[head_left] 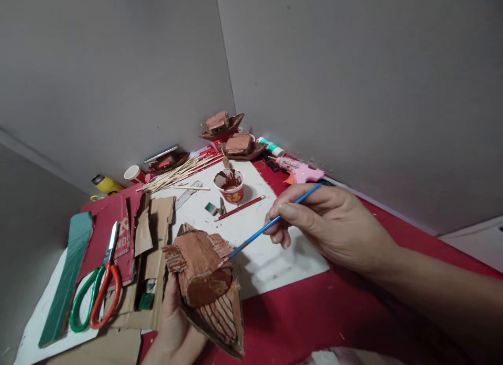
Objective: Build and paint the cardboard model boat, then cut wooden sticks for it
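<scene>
My left hand (175, 323) grips a small cardboard model boat (200, 255) from below and at its left side, with most fingers hidden under the hull. The boat is painted reddish brown, with a curved roof, ridged side pieces and a pointed end tilted toward me. Between the thumb and fingers of my right hand (314, 218) is a thin blue paintbrush (263, 230). Its tip touches the roof edge at the boat's right side. Beyond the boat, a paper cup of brown paint (234, 195) stands on a white board (283, 260).
Scissors (106, 273) lie on cardboard pieces (157, 218) at left, beside a green strip (66, 281). Behind are wooden sticks (184, 171), other model boats (239, 145), a pink glue gun (302, 170) and a yellow bottle (107, 184). A red pencil (241, 207) lies near the cup. Grey walls enclose the back.
</scene>
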Available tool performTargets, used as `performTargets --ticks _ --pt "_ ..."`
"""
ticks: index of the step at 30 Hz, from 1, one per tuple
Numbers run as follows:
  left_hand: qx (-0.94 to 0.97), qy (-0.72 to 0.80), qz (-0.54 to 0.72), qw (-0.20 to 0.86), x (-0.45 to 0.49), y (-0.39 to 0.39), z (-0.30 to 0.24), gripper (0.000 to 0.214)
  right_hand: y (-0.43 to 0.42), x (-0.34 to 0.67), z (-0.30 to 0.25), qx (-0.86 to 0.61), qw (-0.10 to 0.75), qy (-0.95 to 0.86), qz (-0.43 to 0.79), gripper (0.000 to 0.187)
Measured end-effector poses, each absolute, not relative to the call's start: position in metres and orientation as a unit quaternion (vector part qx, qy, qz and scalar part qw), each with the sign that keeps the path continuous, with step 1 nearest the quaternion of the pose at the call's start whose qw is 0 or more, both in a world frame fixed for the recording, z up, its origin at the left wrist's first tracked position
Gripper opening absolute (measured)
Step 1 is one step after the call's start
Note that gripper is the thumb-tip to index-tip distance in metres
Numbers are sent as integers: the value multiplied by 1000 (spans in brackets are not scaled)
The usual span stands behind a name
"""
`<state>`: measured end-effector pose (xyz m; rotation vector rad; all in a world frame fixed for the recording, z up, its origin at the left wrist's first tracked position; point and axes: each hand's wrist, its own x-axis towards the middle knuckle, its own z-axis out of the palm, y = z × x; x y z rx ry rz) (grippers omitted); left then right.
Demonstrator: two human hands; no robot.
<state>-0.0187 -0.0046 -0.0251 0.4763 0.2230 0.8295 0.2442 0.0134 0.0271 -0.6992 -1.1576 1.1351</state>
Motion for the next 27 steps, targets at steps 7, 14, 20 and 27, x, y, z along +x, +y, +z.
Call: performTargets --ticks 7,14,20,27 --pt "239 120 354 896 -23 -2 -24 50 13 241 28 -332 589 -528 514 27" --pt "217 78 398 888 -12 -5 -24 47 9 243 31 -312 576 -535 533 26" --pt "213 106 372 897 -14 -4 -21 46 8 242 30 -282 629 -520 504 21" --pt "208 119 369 898 -15 -4 -22 48 6 242 29 -306 597 -549 498 18"
